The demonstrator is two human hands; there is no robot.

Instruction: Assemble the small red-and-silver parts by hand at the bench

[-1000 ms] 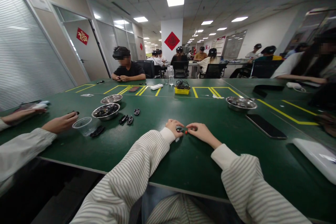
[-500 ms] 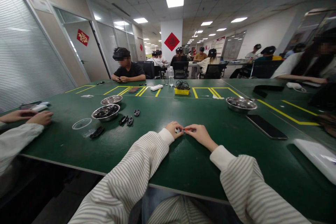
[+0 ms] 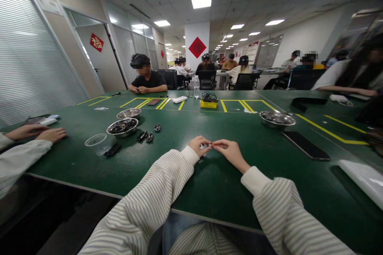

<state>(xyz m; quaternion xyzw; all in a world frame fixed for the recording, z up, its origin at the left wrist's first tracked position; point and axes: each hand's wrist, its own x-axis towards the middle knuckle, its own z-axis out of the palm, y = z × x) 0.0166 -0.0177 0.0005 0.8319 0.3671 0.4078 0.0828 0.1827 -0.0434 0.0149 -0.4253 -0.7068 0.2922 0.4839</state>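
Observation:
My left hand point(image 3: 199, 146) and my right hand point(image 3: 229, 152) meet over the green table, fingertips almost touching. Between them is a small part point(image 3: 212, 145) with silver and orange on it, too small to name. Both hands are closed in a pinch on it, the left from its left side and the right from its right. The fingers cover most of the part. To the left of my hands lie small black-and-silver pieces point(image 3: 149, 138) and a lone black piece point(image 3: 112, 150).
At left, a steel bowl point(image 3: 111, 132) of dark parts stands before another bowl point(image 3: 119, 116), near a clear plastic cup point(image 3: 98, 148). A third bowl point(image 3: 278, 125), a phone point(image 3: 306, 145) and a white case point(image 3: 363, 179) are at right. A co-worker's hands point(image 3: 51, 134) rest at far left.
My fingers have shifted slightly around the small part, and less of its orange shows now. The view has swung a little. The co-worker's nearer hand at left has moved slightly right.

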